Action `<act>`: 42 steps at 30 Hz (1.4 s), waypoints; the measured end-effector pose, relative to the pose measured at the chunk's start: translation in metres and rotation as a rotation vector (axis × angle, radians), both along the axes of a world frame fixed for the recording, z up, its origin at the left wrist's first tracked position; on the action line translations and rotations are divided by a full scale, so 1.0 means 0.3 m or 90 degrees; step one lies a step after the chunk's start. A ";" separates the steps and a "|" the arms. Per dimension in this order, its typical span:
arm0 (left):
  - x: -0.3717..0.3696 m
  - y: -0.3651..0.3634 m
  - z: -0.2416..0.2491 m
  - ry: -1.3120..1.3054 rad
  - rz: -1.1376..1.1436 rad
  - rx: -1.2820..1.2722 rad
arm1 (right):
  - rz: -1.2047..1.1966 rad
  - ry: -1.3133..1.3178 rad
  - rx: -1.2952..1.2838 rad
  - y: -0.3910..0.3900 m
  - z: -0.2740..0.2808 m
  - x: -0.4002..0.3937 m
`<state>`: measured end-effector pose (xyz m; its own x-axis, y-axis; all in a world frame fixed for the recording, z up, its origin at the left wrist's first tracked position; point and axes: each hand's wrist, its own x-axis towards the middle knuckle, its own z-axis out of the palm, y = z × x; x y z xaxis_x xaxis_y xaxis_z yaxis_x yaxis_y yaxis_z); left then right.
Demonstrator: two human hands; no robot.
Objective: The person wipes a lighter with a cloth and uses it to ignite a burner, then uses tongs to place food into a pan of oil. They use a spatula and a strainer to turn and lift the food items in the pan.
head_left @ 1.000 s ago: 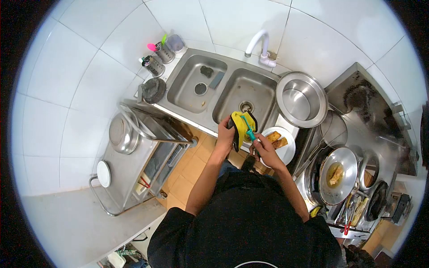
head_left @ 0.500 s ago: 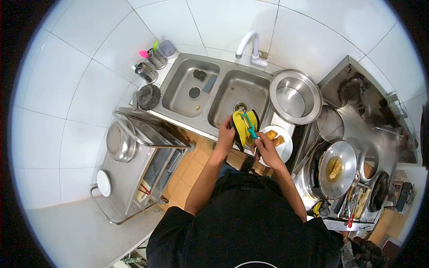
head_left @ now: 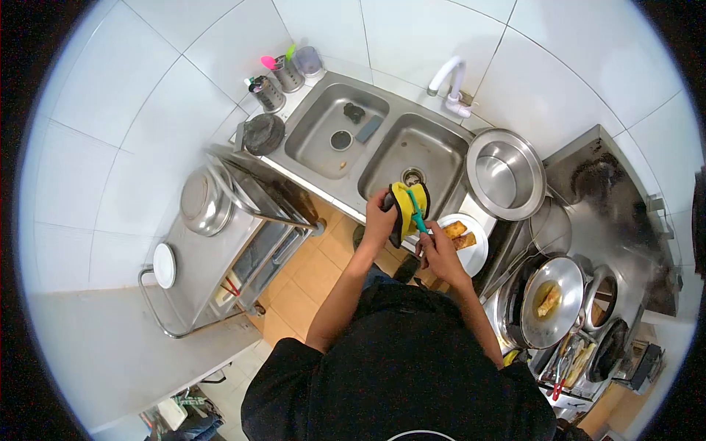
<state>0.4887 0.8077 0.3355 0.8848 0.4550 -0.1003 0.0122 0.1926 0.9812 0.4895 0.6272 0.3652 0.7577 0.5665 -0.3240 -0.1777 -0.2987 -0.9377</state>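
In front of the sink, my left hand (head_left: 379, 220) is closed round a folded yellow cloth with black edges (head_left: 403, 213). My right hand (head_left: 443, 259) grips the lower handle of a teal peeler (head_left: 418, 218), whose upper part lies against the yellow face of the cloth. Just beyond my right fingers, a white plate (head_left: 478, 256) carries browned fried pieces (head_left: 454, 229). Both hands are close to the front rim of the right basin (head_left: 393, 151).
A white faucet (head_left: 457, 81) rises behind the double sink. To the right stand a large steel pot (head_left: 507, 173) and a pan (head_left: 539, 327) with food in oil on the stove. Tongs (head_left: 565, 367) lie nearby. A steel trolley (head_left: 195, 275) is at the left.
The camera view has turned, so the surroundings appear shifted. The cloth is folded narrower around the peeler, and the peeler's head is less exposed. Both hands keep their holds.
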 end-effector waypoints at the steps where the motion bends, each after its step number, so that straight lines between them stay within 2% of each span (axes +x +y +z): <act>1: -0.006 0.000 -0.001 0.000 -0.004 -0.038 | -0.020 0.022 0.017 0.001 -0.008 -0.001; 11: -0.009 -0.017 0.024 0.072 -0.033 0.064 | 0.001 -0.030 -0.021 -0.006 -0.024 -0.004; 14: -0.004 -0.029 0.000 0.024 -0.034 0.000 | -0.024 -0.066 -0.104 -0.008 -0.023 0.005; 16: -0.004 -0.035 0.032 0.076 -0.043 -0.027 | -0.008 -0.135 -0.145 -0.008 -0.057 0.011; 19: 0.001 -0.021 0.027 0.077 -0.039 0.005 | -0.001 -0.191 -0.150 0.006 -0.079 0.005; 22: 0.000 -0.006 0.029 0.085 -0.033 0.040 | 0.006 -0.141 -0.149 0.015 -0.023 0.010; 24: -0.002 -0.008 0.026 0.093 -0.033 0.059 | 0.003 -0.168 -0.160 0.016 -0.004 0.014; 26: -0.007 -0.018 0.020 0.045 -0.021 -0.048 | 0.002 -0.194 -0.172 0.018 -0.001 0.014; 32: -0.013 0.004 0.025 0.086 -0.018 -0.007 | 0.029 -0.249 -0.217 0.021 -0.058 0.021; 35: -0.010 0.024 -0.031 0.087 -0.020 0.031 | 0.023 -0.256 -0.205 0.031 -0.055 0.018; 37: -0.012 0.021 -0.019 0.072 -0.020 0.011 | -0.024 -0.045 -0.052 0.032 -0.054 0.029; 42: -0.016 0.023 0.013 0.062 -0.052 -0.035 | -0.056 0.071 0.031 0.015 -0.067 0.043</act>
